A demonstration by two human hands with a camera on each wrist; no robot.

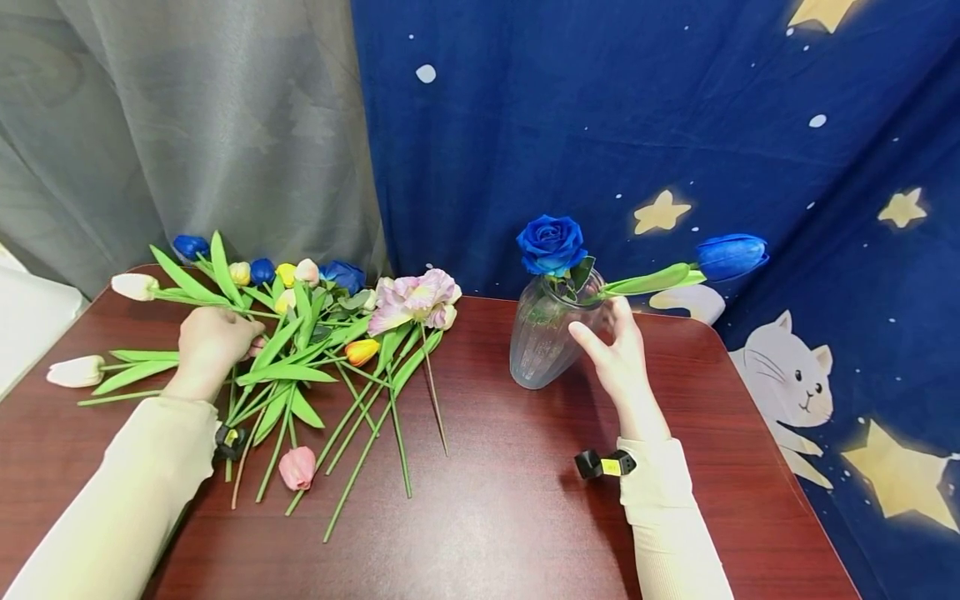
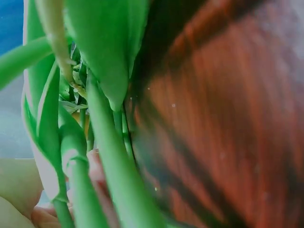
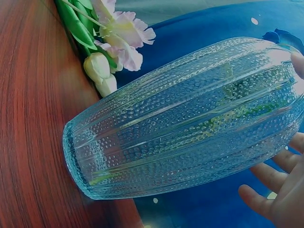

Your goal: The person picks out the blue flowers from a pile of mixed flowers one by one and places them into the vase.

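On the right, a ribbed clear glass vase (image 1: 542,350) holds a blue rose (image 1: 552,244) and a blue tulip (image 1: 732,256) that leans far out to the right. My right hand (image 1: 621,354) grips the vase near its rim. In the right wrist view the thumb (image 3: 298,64) lies on one side of the glass, other fingers along the opposite side. My left hand (image 1: 217,337) reaches in among the artificial tulips, bent at the fingers. Green stems (image 2: 118,166) cross before those fingers in the left wrist view; I cannot tell whether they pinch one.
Loose flowers cover the table's left half: white tulips (image 1: 75,372), a pink tulip (image 1: 297,468), an orange tulip (image 1: 362,352) and a pale purple bloom (image 1: 412,302). Behind the brown table (image 1: 480,500) hang a grey curtain (image 1: 255,108) and a blue starry curtain (image 1: 525,108).
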